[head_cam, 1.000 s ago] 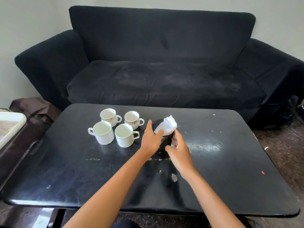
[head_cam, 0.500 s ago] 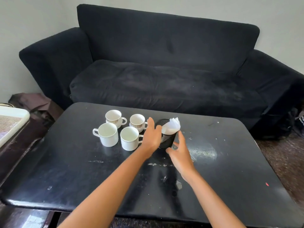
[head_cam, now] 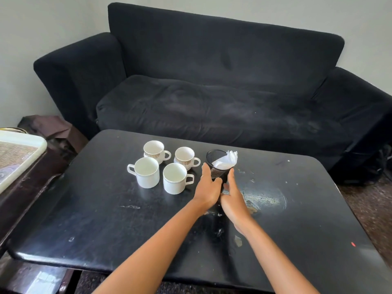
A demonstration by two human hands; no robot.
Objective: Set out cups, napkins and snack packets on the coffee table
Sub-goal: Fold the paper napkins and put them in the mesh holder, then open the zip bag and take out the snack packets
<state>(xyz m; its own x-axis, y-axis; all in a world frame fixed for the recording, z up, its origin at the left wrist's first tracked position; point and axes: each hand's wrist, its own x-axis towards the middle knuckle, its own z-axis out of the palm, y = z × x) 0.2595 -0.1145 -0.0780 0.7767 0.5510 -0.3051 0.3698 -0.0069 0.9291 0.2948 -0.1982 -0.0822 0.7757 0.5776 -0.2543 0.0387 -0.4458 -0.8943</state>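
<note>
The holder (head_cam: pixel 218 172) with napkins (head_cam: pixel 226 161) stands upright on the table (head_cam: pixel 106 219), at 3 o'clock from the cups (head_cam: pixel 163 166). The left hand (head_cam: pixel 209 187) and right hand (head_cam: pixel 232 197) flank it at 9 and 3 o'clock, fingers straight and together, touching its wall. It lies at 12 o'clock from both wrists, equally near. Its base is hidden by the hands; no snack packets are in view.

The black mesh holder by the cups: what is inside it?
White napkins stand in the black mesh holder, leaning toward its right rim and poking above it. The left part of its mouth looks dark. Its lower part is hidden behind the left hand and right hand.
</note>
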